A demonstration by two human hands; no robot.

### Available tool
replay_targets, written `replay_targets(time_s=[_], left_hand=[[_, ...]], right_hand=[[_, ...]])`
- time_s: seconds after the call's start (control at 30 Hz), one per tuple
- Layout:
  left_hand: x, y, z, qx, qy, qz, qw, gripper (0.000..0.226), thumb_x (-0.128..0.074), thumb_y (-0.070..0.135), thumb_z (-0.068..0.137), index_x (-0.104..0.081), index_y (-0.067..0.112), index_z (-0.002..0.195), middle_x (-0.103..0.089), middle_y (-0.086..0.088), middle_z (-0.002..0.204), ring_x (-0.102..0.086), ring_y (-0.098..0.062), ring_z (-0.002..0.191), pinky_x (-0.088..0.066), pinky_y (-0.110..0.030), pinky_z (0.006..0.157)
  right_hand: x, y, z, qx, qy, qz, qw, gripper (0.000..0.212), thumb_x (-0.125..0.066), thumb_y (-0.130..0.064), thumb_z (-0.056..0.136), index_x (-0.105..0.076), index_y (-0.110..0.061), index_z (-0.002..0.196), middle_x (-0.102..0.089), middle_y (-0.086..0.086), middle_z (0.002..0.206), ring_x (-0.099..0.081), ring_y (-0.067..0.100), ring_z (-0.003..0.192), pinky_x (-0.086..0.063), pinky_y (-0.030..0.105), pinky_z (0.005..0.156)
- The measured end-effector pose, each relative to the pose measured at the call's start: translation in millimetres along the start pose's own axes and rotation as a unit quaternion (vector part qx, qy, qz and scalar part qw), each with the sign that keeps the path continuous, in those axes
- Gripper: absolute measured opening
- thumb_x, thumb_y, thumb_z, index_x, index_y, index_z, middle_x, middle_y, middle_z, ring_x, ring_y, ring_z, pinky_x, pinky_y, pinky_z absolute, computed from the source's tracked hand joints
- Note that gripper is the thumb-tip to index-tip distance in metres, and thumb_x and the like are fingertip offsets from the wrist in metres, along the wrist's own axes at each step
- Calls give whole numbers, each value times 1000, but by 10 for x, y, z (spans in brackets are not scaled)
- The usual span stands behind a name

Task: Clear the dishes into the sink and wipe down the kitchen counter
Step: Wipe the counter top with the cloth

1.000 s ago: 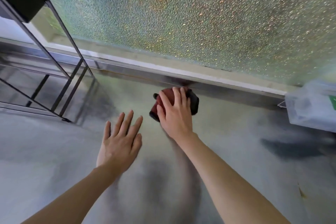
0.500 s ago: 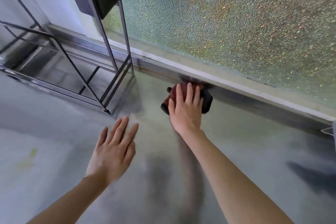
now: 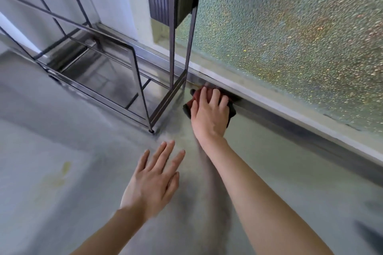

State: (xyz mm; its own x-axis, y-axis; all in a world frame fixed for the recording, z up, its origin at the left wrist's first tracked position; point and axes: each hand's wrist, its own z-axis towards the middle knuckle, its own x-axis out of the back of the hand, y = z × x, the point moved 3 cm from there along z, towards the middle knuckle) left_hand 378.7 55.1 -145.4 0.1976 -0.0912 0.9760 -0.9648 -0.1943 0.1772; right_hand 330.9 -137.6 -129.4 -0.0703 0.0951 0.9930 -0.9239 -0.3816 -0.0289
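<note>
My right hand (image 3: 209, 114) presses a dark red cloth (image 3: 195, 97) flat against the steel counter (image 3: 269, 172), at the back edge beside the raised steel lip under the window. Its fingers lie spread over the cloth, which shows only at the edges of the hand. My left hand (image 3: 153, 182) rests flat on the counter, fingers straight and spread, nearer to me and holding nothing.
A black wire rack (image 3: 124, 80) stands on the counter just left of the cloth, its foot (image 3: 152, 130) close to my right wrist. Textured window glass (image 3: 290, 37) runs along the back. A yellowish stain (image 3: 62, 172) marks the counter on the left.
My right hand has slid the cloth left along the back edge toward the rack. The view has turned left, and the clear plastic container on the right has left the frame.
</note>
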Motion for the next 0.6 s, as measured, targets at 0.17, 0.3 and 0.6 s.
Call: replay_targets(time_s=[0.17, 0.3, 0.6], left_hand=[[16, -3, -4, 1, -3, 4, 1000, 50, -25, 41, 94, -29, 30, 143, -32, -4, 150, -24, -19, 139, -14, -43, 109], [32, 6, -4, -3, 11, -8, 1000, 49, -26, 40, 94, -34, 28, 140, -36, -4, 148, -29, -21, 138, -16, -43, 108], [52, -37, -33, 2, 34, -40, 999, 45, -31, 37, 92, -40, 27, 135, -38, -1, 146, -33, -18, 136, -19, -38, 114]], right_hand=[[56, 204, -8, 71, -16, -5, 997, 50, -40, -47, 92, -44, -22, 136, -45, 11, 124, -42, 33, 104, -41, 40, 77], [45, 118, 0, -13, -24, 6, 1000, 48, -35, -44, 95, -38, -25, 139, -39, 13, 130, -36, 36, 110, -36, 45, 85], [76, 44, -28, 99, -60, -11, 993, 47, -31, -47, 95, -33, -31, 140, -34, 9, 133, -33, 33, 112, -37, 44, 86]])
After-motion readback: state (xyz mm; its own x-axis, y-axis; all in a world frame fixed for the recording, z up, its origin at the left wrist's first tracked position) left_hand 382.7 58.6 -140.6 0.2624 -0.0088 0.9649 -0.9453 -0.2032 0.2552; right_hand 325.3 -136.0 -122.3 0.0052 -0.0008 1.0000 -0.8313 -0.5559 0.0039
